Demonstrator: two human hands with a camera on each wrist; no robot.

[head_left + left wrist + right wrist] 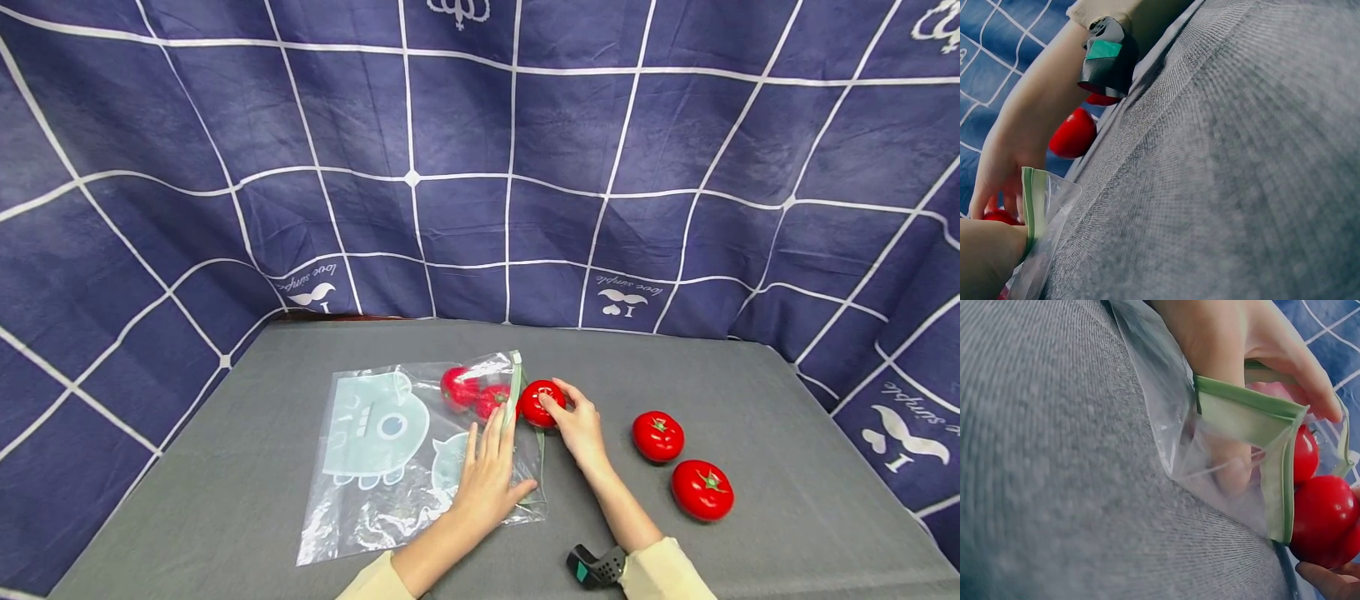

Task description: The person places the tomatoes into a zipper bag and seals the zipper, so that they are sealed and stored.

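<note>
A clear zip bag (pixel 367 517) with pale blue cartoon prints and a green zip edge (pixel 1247 403) lies flat, its mouth facing right. Two red tomatoes are inside, one (pixel 457 388) behind the other (pixel 491 402). My left hand (pixel 483 483) is at the mouth with fingers extended; in the right wrist view its thumb (pixel 1232 472) shows behind the clear film, and the green edges stand apart. With my right hand (pixel 581 429) I grip a third tomato (pixel 542 405) right at that mouth. The left wrist view hides most of this tomato.
Two more tomatoes, one (pixel 658 437) farther and one (pixel 702 490) nearer, rest on the grey cloth (pixel 795 467) to the right of my right forearm. A dark blue checked curtain (pixel 465 217) hangs behind and at both sides. A black wrist device (pixel 596 567) is on my right wrist.
</note>
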